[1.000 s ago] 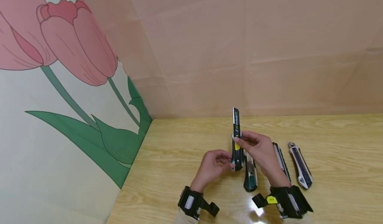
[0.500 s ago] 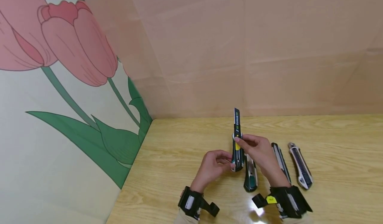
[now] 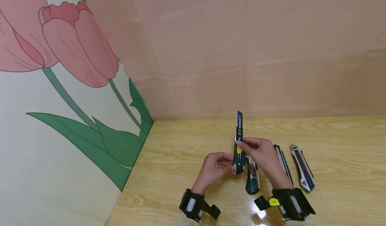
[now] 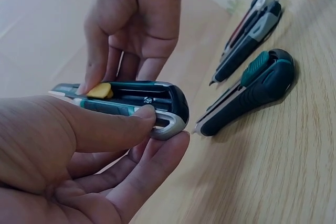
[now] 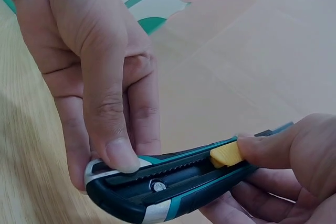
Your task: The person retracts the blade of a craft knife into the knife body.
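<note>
Both hands hold a black and green utility knife [image 3: 240, 159] upright above the table, its long printed tip section pointing away. At its rounded butt end, my left hand [image 3: 212, 167] pinches the handle between thumb and fingers. My right hand [image 3: 265, 154] grips it farther forward, with the thumb against the yellow slider [image 5: 226, 155]. A silver end cap [image 4: 170, 128] shows beside the left thumb. On the table just right of the held knife lies another green and black utility knife [image 3: 252, 180], its upper part partly hidden behind the right hand.
Two more utility knives lie to the right: a slim black and grey one [image 3: 282, 162], partly behind the right wrist, and a grey and black one [image 3: 303, 169]. The wooden table [image 3: 169, 172] meets a tan covered wall [image 3: 271, 68] and a tulip panel [image 3: 99, 145].
The held knife's tip has lowered slightly and leaned a little to the right. My right thumb has come down slightly with it; the left hand stays nearly still.
</note>
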A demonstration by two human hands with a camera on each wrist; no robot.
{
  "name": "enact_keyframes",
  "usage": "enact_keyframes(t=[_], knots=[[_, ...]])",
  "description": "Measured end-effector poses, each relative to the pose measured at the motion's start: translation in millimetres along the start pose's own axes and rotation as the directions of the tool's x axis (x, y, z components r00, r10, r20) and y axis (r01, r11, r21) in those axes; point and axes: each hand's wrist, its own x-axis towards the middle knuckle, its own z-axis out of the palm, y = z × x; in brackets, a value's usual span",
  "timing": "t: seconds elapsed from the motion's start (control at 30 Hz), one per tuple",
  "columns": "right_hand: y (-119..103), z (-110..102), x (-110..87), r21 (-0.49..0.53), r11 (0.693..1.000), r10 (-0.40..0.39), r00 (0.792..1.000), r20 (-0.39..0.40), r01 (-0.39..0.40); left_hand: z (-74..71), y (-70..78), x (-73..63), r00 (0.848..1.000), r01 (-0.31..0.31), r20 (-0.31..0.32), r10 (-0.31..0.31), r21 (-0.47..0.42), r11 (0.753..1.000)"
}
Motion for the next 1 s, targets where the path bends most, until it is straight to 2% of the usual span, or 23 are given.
enact_keyframes(t=[0.3, 0.7, 1.0], knots=[[1.9, 0.8, -1.6, 0.009, 0.998, -0.056, 0.998, 0.002, 0.056, 0.1, -2.2, 1.6, 1.000, 0.007, -0.002, -0.007, -0.009, 1.000], [-0.1, -0.4, -2.0, 0.006, 0.998, -0.062, 0.997, 0.037, 0.062, 0.6, -1.7, 1.0, 1.000, 0.007, 0.003, -0.007, -0.001, 1.000], [-0.4, -0.1, -1.7, 0.012, 0.998, -0.064, 0.997, 0.043, 0.064, -0.8, -0.9, 1.1, 0.999, 0.030, 0.012, -0.030, -0.012, 0.999]])
